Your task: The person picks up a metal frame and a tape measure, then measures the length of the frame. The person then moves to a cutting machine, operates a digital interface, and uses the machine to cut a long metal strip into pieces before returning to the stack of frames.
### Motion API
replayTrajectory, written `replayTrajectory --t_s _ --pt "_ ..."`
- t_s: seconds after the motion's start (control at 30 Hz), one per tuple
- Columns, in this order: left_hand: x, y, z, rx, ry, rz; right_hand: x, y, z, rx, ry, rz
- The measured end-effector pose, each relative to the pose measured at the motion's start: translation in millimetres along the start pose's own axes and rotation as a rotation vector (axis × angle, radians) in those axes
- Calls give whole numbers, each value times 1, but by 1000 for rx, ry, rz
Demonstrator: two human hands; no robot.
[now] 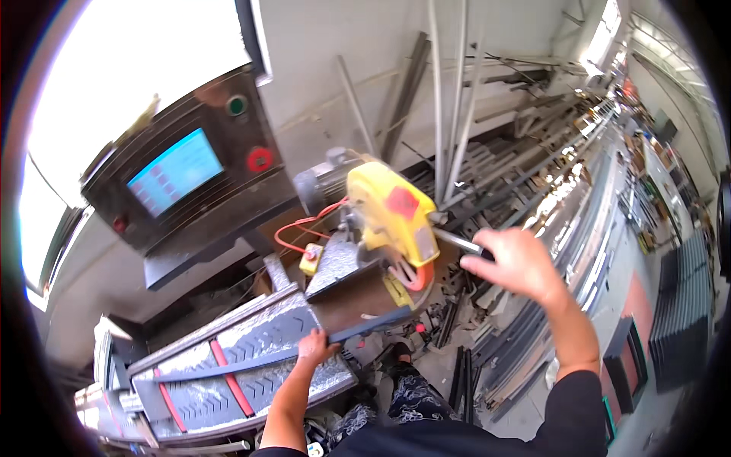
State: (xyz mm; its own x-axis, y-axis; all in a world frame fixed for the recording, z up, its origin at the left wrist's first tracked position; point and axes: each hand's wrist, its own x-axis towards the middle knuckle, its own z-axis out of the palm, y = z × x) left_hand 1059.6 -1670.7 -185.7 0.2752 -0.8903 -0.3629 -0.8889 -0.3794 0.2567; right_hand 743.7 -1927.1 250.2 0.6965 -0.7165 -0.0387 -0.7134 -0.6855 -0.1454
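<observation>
My right hand (pixel 516 263) is closed around the black-tipped handle (pixel 455 240) of a cut-off saw, whose yellow blade guard (pixel 381 199) carries a red patch. My left hand (pixel 312 348) holds a long, narrow grey metal bar (pixel 373 324) against the saw's feed bed (pixel 278 324). The bar lies along the bed, crossing two red strips, and its right end reaches under the saw head. An orange part (pixel 419 277) shows below the guard. The guard hides most of the blade, so whether it touches the bar I cannot tell.
A control box (pixel 202 99) with a lit blue screen (pixel 177 171) and a red button (pixel 260 159) stands at the left. Orange wires run to a small yellow switch box (pixel 311 259). Long metal profiles (pixel 586 236) pile up at the right. Offcuts litter the floor.
</observation>
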Motion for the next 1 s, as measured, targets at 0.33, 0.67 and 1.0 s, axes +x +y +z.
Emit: replayTrajectory --t_s 0.33,0.67,1.0 --pt "-67 150 -95 -282 -275 178 67 -16 -47 -210 129 -223" --pt "-131 242 -29 -602 -450 -174 53 -2 -31 -22 635 -703" --pt "-225 296 -23 -741 -384 -640 -113 -177 161 874 -422 -1169"
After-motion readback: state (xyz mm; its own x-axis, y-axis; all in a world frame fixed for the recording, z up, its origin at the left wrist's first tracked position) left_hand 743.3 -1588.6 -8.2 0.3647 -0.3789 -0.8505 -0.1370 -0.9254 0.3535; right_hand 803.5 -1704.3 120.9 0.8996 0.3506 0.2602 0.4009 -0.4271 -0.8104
